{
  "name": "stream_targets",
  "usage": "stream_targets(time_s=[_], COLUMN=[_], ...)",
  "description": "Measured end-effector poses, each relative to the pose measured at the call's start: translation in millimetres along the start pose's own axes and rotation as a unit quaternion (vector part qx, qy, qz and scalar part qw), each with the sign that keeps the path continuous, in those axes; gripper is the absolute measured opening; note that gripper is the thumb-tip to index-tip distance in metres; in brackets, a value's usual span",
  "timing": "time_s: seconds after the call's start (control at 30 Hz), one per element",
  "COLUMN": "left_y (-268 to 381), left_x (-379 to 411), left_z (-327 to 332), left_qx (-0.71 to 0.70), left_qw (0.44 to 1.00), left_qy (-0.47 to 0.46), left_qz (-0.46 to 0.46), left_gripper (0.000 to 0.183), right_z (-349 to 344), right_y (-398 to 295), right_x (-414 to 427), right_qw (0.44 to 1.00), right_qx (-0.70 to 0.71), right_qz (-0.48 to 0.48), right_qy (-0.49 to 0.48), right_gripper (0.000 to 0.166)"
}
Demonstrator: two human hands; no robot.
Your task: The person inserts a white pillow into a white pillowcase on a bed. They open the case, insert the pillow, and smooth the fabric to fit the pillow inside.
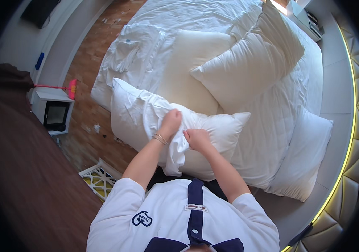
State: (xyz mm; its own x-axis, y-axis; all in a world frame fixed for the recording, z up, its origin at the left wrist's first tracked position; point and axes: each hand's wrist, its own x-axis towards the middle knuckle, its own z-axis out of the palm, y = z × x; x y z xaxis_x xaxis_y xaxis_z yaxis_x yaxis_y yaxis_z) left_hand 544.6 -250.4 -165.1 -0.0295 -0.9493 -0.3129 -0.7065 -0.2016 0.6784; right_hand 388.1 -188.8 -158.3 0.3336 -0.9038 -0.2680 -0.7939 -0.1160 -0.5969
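A white pillow (226, 129) lies across the near side of the bed, right in front of me. Its left part is inside a white pillowcase (127, 110), while the right end shows bare. The case's bunched opening crosses the pillow's middle, and a loose fold drops towards my body. My left hand (170, 122), bracelets at the wrist, is closed on the bunched cloth. Just right of it, my right hand (197, 139) pinches the edge of the case between thumb and fingers.
Two uncovered cream pillows (195, 72) (249, 63) lie farther over the bed (261, 126). A covered pillow (305, 154) rests by the padded headboard (349, 195). White linen (129, 53) is heaped at left. A pink broom (72, 89), white cabinet (55, 110) and lattice-sided basket (100, 181) stand beyond.
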Motion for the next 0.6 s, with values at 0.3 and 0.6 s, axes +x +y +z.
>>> stream_targets(time_s=[0.3,0.6], left_y=[60.9,59.3], left_x=[-45.6,-70.6], left_z=[14.5,5.0], left_qx=[-0.07,-0.079], left_qw=[0.982,0.987], left_qy=[-0.111,-0.095], left_qz=[0.134,0.1], left_gripper=[0.027,0.026], right_z=[-16.1,-37.4], right_y=[25.1,30.8], right_x=[-27.0,47.5], right_qw=[0.946,0.973], right_qx=[0.316,0.15], right_qz=[0.062,0.03], right_qy=[-0.022,0.171], right_gripper=[0.021,0.042])
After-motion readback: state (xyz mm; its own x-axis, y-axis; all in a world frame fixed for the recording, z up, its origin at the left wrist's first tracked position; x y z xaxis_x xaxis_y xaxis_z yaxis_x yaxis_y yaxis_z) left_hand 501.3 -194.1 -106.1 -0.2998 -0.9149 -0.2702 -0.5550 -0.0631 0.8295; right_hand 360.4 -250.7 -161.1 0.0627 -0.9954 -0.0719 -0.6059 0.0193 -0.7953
